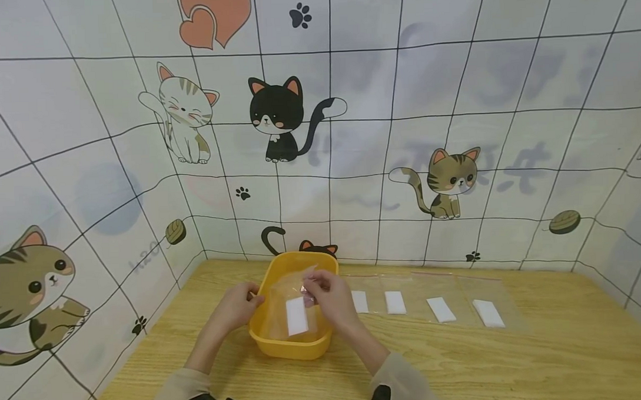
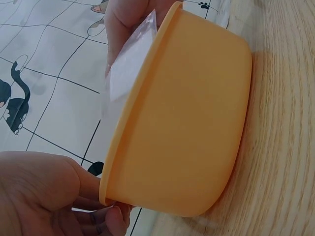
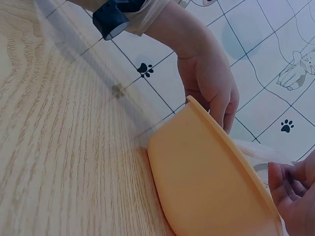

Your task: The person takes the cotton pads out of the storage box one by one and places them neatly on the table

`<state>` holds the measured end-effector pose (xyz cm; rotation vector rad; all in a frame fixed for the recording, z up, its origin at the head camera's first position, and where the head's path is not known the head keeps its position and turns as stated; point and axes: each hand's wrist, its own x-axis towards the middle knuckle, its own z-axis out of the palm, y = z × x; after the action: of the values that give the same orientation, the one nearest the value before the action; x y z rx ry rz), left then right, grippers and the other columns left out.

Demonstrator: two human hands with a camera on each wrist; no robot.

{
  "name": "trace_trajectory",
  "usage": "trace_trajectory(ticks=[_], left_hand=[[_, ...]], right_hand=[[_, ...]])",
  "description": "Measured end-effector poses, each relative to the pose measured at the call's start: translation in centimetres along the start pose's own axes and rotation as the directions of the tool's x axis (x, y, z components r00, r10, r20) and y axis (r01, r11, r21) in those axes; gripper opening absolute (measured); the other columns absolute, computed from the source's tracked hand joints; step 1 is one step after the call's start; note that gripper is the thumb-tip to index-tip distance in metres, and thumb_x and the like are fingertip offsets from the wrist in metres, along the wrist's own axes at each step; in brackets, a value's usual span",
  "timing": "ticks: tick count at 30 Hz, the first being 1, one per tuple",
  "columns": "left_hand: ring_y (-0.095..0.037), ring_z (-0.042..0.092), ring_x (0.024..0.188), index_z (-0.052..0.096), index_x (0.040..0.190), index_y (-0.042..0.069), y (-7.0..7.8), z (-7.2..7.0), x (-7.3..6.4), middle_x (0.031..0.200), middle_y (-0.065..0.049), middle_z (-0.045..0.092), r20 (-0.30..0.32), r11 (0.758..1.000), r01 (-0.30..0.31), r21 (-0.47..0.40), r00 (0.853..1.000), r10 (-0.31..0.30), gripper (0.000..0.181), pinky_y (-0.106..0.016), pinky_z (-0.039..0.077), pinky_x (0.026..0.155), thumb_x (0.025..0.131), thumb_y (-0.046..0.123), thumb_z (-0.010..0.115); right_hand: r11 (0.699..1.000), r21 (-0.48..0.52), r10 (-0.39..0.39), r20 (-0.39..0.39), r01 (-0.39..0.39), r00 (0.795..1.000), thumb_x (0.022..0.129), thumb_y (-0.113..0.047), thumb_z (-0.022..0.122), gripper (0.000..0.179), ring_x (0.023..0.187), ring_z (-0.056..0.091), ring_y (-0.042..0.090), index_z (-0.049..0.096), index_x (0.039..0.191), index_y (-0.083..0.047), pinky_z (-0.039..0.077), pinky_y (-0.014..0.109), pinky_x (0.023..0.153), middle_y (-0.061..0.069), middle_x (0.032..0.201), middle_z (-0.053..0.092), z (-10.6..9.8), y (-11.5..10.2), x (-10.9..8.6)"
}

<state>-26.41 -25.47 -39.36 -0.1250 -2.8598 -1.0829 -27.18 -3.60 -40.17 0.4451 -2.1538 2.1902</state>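
Observation:
A yellow plastic basin (image 1: pixel 291 349) stands on the wooden table. My left hand (image 1: pixel 236 306) grips its left rim, thumb and fingers on either side of the wall, as the left wrist view shows. Over the basin's opening, my right hand (image 1: pixel 331 297) pinches the top of a clear plastic bag (image 1: pixel 275 307). A flat white rectangular piece (image 1: pixel 296 316) shows inside that bag. The left wrist view has the bag (image 2: pixel 129 69) slanting above the rim. Curled fingers of the right hand (image 3: pixel 295 196) appear beside the basin wall (image 3: pixel 206 172) in the right wrist view.
To the right of the basin, several clear bags with white pieces lie in a row, the farthest holding a white rectangle (image 1: pixel 489 313). Behind the wooden table (image 1: pixel 517 369) rises a backdrop (image 1: pixel 362 192) printed with cats and grid lines.

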Motion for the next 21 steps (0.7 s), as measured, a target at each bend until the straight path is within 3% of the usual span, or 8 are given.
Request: trace_trajectory(ticks=[15, 21], left_hand=[[-0.017, 0.061, 0.068, 0.068, 0.104, -0.007, 0.1, -0.1, -0.1, 0.08, -0.008, 0.065, -0.008, 0.999, -0.031, 0.007, 0.999, 0.031, 0.013, -0.031, 0.053, 0.058, 0.095, 0.002, 0.065], [-0.017, 0.061, 0.069, 0.068, 0.104, -0.007, 0.0, 0.0, 0.0, 0.079, -0.008, 0.066, -0.013, 0.999, -0.042, 0.013, 0.999, 0.042, 0.013, -0.031, 0.053, 0.058, 0.095, 0.002, 0.065]], right_hand=[[0.999, 0.004, -0.051, -0.039, 0.052, 0.998, 0.099, -0.007, 0.064, 0.018, 0.074, 0.067, 0.014, 0.068, 0.11, 0.007, 0.058, 0.026, 0.068, 0.014, 0.091, 0.071, -1.3, -0.7, -0.9], [0.999, 0.015, -0.049, -0.065, 0.05, 0.997, 0.099, -0.008, 0.064, 0.026, 0.074, 0.068, 0.014, 0.064, 0.119, 0.008, 0.058, 0.027, 0.069, 0.015, 0.094, 0.071, -1.9, -0.9, -1.2]])
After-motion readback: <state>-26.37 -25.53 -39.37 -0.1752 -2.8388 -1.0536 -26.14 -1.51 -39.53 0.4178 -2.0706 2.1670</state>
